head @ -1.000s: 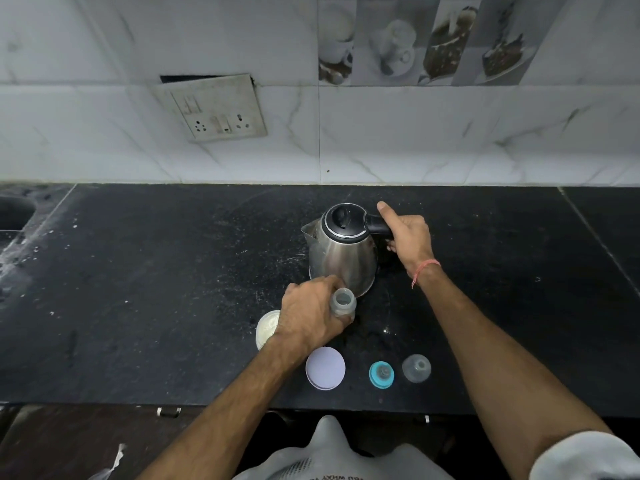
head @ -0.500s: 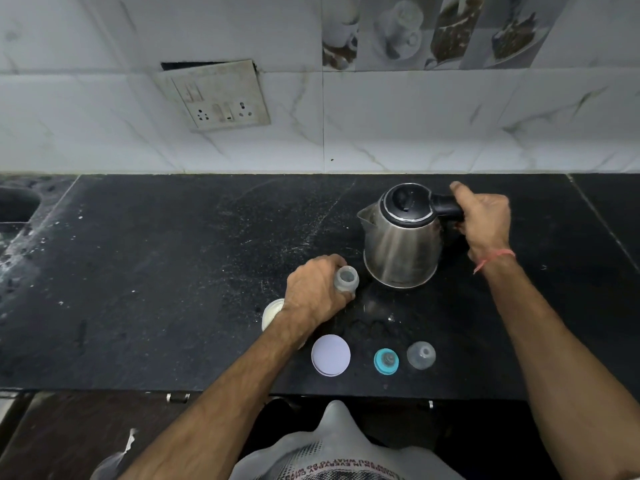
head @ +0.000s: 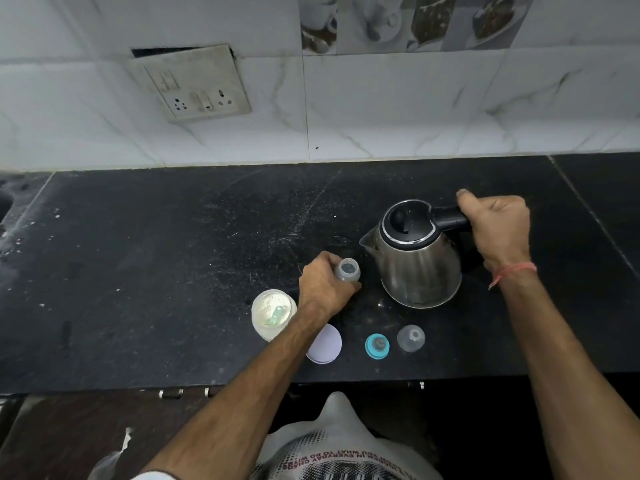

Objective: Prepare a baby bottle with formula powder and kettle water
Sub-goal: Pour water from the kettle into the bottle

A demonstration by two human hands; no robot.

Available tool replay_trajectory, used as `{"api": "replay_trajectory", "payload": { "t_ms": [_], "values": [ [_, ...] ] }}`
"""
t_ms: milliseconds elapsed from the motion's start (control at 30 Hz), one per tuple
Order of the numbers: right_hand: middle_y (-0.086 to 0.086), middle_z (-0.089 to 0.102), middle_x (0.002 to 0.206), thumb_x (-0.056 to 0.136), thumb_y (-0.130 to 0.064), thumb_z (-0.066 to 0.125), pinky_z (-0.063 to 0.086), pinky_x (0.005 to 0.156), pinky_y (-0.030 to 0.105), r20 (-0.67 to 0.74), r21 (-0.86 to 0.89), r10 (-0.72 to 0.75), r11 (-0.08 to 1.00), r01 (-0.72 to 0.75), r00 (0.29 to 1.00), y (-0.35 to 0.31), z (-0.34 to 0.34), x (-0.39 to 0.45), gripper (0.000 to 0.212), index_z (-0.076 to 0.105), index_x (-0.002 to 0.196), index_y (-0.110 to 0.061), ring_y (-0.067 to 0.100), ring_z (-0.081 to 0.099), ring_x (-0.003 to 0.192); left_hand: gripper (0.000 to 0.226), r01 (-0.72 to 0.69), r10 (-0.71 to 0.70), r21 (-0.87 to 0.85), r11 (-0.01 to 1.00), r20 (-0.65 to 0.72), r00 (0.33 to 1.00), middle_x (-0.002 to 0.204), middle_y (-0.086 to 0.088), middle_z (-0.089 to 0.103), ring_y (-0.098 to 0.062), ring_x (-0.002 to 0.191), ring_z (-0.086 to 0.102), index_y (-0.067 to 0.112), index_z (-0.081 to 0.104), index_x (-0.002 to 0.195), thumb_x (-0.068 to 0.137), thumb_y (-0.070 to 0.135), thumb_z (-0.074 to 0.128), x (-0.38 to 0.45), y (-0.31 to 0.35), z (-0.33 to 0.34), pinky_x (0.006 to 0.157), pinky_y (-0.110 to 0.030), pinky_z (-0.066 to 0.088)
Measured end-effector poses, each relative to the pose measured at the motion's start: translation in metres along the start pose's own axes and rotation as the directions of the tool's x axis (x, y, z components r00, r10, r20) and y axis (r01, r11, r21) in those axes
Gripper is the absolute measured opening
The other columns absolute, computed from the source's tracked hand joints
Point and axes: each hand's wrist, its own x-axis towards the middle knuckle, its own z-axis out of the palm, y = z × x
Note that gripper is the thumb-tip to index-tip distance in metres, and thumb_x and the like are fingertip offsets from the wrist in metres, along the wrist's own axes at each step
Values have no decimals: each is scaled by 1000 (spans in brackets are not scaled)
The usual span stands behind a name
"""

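On the black counter (head: 173,271) my left hand (head: 323,287) grips an open clear baby bottle (head: 347,270), which stands upright. To its right stands a steel kettle (head: 419,265) with a black lid; my right hand (head: 498,230) holds its black handle, and its spout points left toward the bottle. An open tub of white formula powder (head: 273,313) with a green scoop inside sits left of my left wrist. The tub's pale lid (head: 327,344), a teal nipple ring (head: 376,346) and a clear bottle cap (head: 411,338) lie near the front edge.
A tiled wall with a socket panel (head: 194,84) rises behind the counter. A sink edge (head: 5,202) shows at the far left. The counter's front edge (head: 242,388) runs just beyond the small parts.
The kettle has moved right, away from the bottle, with my right hand on its handle, and now stands upright on the counter. My left hand keeps hold of the bottle.
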Motion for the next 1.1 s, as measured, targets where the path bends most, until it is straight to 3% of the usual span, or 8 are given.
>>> {"api": "replay_trajectory", "payload": {
  "t_ms": [133,200,333,567,700,800,1100],
  "values": [
    [6,40,54,90,-42,74,38,59,37,35,-47,-24,999,26,999,-2,6,-4,64,54,53,7,21,37,51,48,15,-16,-37,999,-32,999,104,14,77,-10,100,75,32,67,112,78,29,101,-5,-9,3,99,-38,64],
    [8,42,51,90,-40,74,39,59,37,43,-72,-44,996,47,998,-6,9,-5,60,57,50,1,21,39,49,46,-1,-1,-40,999,-49,999,101,14,78,-10,98,75,33,67,111,79,31,100,-6,-12,3,98,-38,64],
    [-7,36,36,92,-33,75,36,55,27,75,-137,-116,983,125,990,-16,12,-7,52,61,44,-18,9,32,37,45,-29,28,-11,1000,-59,998,104,11,78,-14,99,76,31,67,116,83,38,96,-8,-17,3,96,-40,65],
    [-10,45,36,94,-28,75,36,55,19,108,-214,-213,949,232,971,-28,14,-5,59,52,41,-18,12,43,36,48,-54,54,3,999,-64,997,106,12,80,-15,100,76,33,67,115,80,41,98,-6,-23,4,97,-41,64],
    [-1,48,38,91,-35,74,43,61,30,128,-256,-240,930,266,962,-31,17,-4,55,59,44,-11,14,43,39,46,-58,59,10,998,-62,996,103,12,79,-14,98,76,33,66,113,81,40,98,-4,-24,4,95,-39,64],
    [8,48,41,91,-37,73,40,64,27,135,-292,-250,915,280,959,-32,19,-5,56,59,45,-7,21,44,42,46,-63,63,13,998,-55,996,102,12,80,-13,97,77,33,66,113,80,40,98,-4,-24,4,95,-38,64],
    [-6,47,39,92,-36,73,41,70,23,178,-368,-251,880,301,951,-43,29,-8,57,57,44,-10,19,45,42,45,-63,65,21,998,-62,996,101,12,78,-14,96,76,31,66,113,82,41,97,-4,-24,3,91,-33,62]
  ]
}}
